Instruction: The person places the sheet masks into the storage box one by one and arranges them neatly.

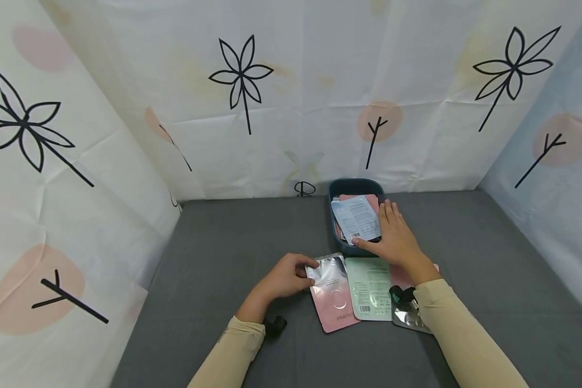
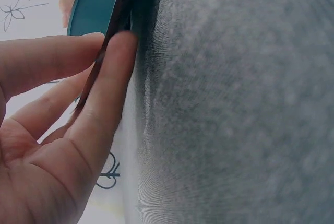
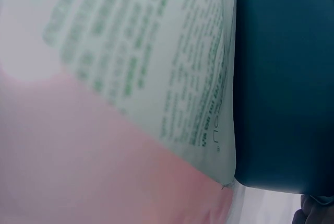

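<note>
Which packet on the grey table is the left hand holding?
The silver-and-pink packet, leftmost in the row; the left hand pinches its upper left edge. The green packet beside it is not in that hand.

Not much legible here tbh: the pink-and-silver packet (image 1: 337,307) has lettering that looks like "PMPM", but it's too small to swear by. The green packet (image 1: 368,285) and pale blue packet (image 1: 356,218) each carry a barcode (image 1: 365,309) plus fine print I can't make out.
</note>
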Demonstrator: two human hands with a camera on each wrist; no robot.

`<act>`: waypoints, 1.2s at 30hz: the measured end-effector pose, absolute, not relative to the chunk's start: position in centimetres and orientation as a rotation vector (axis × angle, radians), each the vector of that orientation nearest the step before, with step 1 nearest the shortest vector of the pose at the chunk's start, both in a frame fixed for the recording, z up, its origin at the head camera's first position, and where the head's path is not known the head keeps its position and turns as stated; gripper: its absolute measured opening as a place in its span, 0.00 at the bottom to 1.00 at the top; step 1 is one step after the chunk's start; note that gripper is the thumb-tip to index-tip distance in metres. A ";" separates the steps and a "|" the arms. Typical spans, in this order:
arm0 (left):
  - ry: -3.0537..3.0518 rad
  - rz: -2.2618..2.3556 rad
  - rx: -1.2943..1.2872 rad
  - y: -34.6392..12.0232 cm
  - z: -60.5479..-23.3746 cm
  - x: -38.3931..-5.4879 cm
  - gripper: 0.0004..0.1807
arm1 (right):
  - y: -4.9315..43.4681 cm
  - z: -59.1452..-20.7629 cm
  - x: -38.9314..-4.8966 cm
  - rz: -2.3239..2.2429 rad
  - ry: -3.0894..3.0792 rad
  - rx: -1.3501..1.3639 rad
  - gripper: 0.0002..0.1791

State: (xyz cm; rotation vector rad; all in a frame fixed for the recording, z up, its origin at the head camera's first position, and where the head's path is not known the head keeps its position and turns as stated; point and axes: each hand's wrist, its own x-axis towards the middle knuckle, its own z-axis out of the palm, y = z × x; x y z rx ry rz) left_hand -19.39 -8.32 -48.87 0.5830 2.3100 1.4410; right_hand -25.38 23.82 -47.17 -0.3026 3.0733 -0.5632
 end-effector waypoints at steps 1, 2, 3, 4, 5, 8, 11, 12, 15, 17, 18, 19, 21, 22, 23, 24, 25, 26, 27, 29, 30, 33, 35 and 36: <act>2.284 1.463 0.574 -8.3 -48.8 -19.4 0.20 | 23.8 -47.2 -25.4 -0.565 3.072 -0.302 0.75; 2.258 1.483 0.565 -8.3 -48.8 -19.3 0.20 | 23.8 -47.1 -25.4 -0.568 3.070 -0.301 0.75; 2.239 1.498 0.554 -8.3 -48.7 -19.3 0.21 | 23.8 -47.1 -25.4 -0.569 3.070 -0.301 0.75; 2.222 1.510 0.550 -8.3 -48.7 -19.3 0.21 | 23.8 -47.1 -25.4 -0.571 3.070 -0.301 0.75; 2.215 1.519 0.546 -8.3 -48.6 -19.3 0.21 | 23.8 -47.1 -25.4 -0.571 3.070 -0.300 0.75; 2.222 1.532 0.557 -8.3 -48.5 -19.2 0.21 | 23.9 -47.2 -25.4 -0.571 3.068 -0.301 0.75; 2.242 1.556 0.572 -8.4 -48.3 -19.2 0.21 | 23.9 -47.3 -25.4 -0.567 3.068 -0.302 0.75; 2.250 1.566 0.574 -8.5 -48.2 -19.2 0.21 | 23.9 -47.3 -25.4 -0.566 3.068 -0.302 0.75; 2.279 1.591 0.568 -8.7 -47.9 -19.2 0.21 | 23.9 -47.2 -25.4 -0.565 3.070 -0.303 0.75; 2.294 1.604 0.557 -8.9 -47.7 -19.2 0.22 | 23.9 -47.2 -25.3 -0.567 3.068 -0.304 0.75; 2.304 1.606 0.553 -8.9 -47.7 -19.2 0.23 | 23.8 -47.2 -25.3 -0.568 3.068 -0.305 0.75; 2.311 1.610 0.547 -9.0 -47.6 -19.3 0.23 | 23.8 -47.2 -25.2 -0.569 3.066 -0.305 0.75; 2.318 1.628 0.534 -9.1 -47.6 -19.3 0.24 | 23.8 -47.1 -25.2 -0.571 3.063 -0.304 0.75; 2.317 1.639 0.527 -9.2 -47.5 -19.4 0.24 | 23.8 -47.1 -25.2 -0.573 3.061 -0.302 0.75; 2.316 1.654 0.520 -9.3 -47.5 -19.4 0.24 | 23.8 -47.1 -25.2 -0.572 3.060 -0.300 0.75; 2.310 1.672 0.520 -9.3 -47.4 -19.5 0.24 | 23.8 -47.2 -25.2 -0.572 3.059 -0.298 0.75; 2.303 1.691 0.520 -9.4 -47.4 -19.5 0.24 | 23.8 -47.2 -25.2 -0.572 3.060 -0.296 0.75; 2.301 1.707 0.525 -9.5 -47.3 -19.6 0.24 | 23.8 -47.2 -25.2 -0.571 3.060 -0.295 0.75; 2.299 1.721 0.532 -9.6 -47.2 -19.6 0.25 | 23.8 -47.2 -25.2 -0.569 3.060 -0.294 0.75; 2.299 1.749 0.537 -9.8 -47.0 -19.6 0.25 | 23.8 -47.2 -25.3 -0.567 3.062 -0.294 0.75; 2.308 1.755 0.535 -9.9 -46.9 -19.6 0.25 | 23.8 -47.2 -25.3 -0.564 3.063 -0.295 0.75; 2.336 1.766 0.506 -10.0 -46.5 -19.6 0.25 | 23.8 -47.3 -25.4 -0.555 3.067 -0.296 0.75; 2.360 1.768 0.485 -10.1 -46.3 -19.7 0.25 | 23.8 -47.3 -25.5 -0.550 3.070 -0.298 0.75; 2.370 1.767 0.473 -10.2 -46.2 -19.7 0.26 | 23.8 -47.3 -25.5 -0.548 3.069 -0.297 0.75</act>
